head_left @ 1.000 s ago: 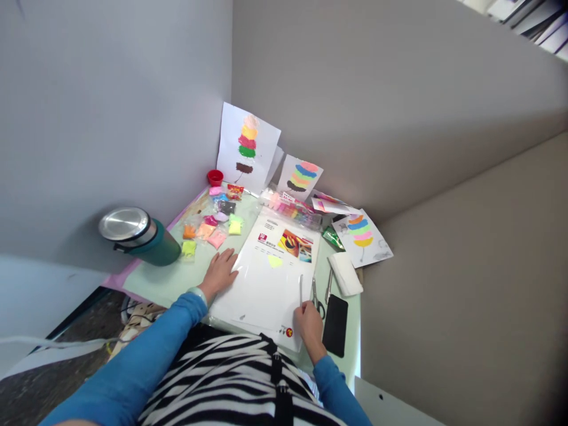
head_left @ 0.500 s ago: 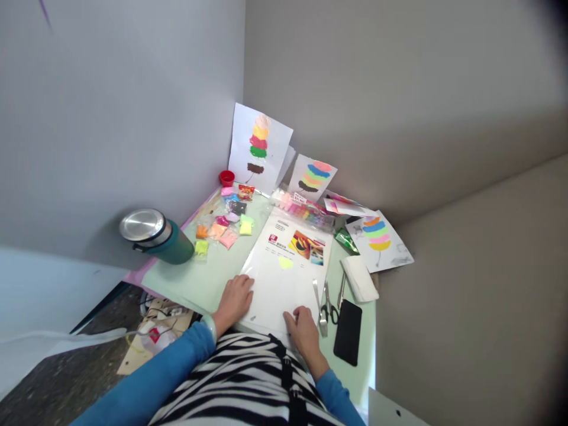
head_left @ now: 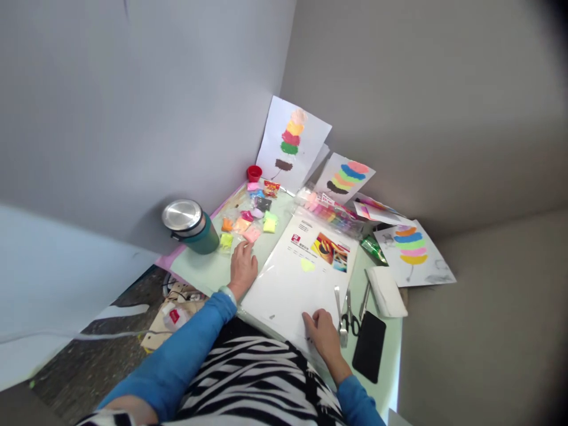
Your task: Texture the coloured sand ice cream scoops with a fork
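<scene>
A clear sleeve of white paper [head_left: 293, 284] with a printed label lies on the pale green desk [head_left: 208, 272] in front of me. My left hand [head_left: 243, 266] rests flat on the desk by the sleeve's left edge, fingers stretched towards small bags of coloured clay [head_left: 248, 222]. My right hand [head_left: 323, 331] lies on the sleeve's near corner with fingers curled and nothing visible in them. Just right of it lie a white tool [head_left: 339, 307] and scissors [head_left: 350, 313].
A teal flask with a steel lid [head_left: 190, 225] stands at the desk's left edge. A black phone [head_left: 369, 354], a folded tissue [head_left: 386, 290], a box of clay sticks [head_left: 331, 211], a red cup [head_left: 254, 173] and several clay pictures [head_left: 293, 142] fill the right and back.
My right hand has let go of the white tool and come onto the sleeve's near corner. My left hand has moved up beside the sleeve's left edge. The view has swung left.
</scene>
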`<action>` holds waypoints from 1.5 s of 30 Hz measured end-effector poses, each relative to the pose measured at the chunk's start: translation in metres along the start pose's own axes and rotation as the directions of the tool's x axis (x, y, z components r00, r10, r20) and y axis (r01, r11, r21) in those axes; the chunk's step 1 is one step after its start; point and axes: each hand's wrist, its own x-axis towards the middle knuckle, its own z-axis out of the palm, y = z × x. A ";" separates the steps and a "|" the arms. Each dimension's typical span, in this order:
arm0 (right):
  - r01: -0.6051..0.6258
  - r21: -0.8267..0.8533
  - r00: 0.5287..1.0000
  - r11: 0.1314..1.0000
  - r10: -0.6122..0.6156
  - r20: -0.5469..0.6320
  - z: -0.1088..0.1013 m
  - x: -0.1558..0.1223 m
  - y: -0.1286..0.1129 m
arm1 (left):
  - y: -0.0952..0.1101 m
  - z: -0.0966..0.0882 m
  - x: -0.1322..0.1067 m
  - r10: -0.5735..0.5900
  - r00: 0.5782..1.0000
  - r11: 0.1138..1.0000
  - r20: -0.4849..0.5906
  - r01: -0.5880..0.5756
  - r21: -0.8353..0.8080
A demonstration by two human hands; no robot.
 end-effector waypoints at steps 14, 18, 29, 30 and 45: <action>-0.033 -0.063 0.999 0.997 0.033 -0.004 -0.001 0.002 -0.006 | -0.004 0.010 0.034 -0.169 0.979 0.964 0.114 0.140 0.227; -0.041 -0.067 0.999 0.997 0.041 -0.001 -0.001 0.001 -0.008 | -0.003 0.003 0.029 -0.141 0.978 0.965 0.150 0.102 0.240; -0.027 0.221 1.000 0.975 0.029 -0.006 -0.016 -0.004 -0.009 | 0.027 -0.029 -0.057 -0.178 0.791 0.729 0.585 0.505 -0.462; 0.010 0.284 1.000 0.959 -0.005 -0.017 -0.018 -0.007 -0.013 | 0.033 -0.032 -0.066 -0.128 0.727 0.615 0.675 0.592 -0.521; 0.119 0.693 0.975 0.711 -0.215 0.054 -0.034 -0.034 -0.088 | 0.059 -0.049 -0.087 0.130 0.507 0.356 0.852 0.778 -0.517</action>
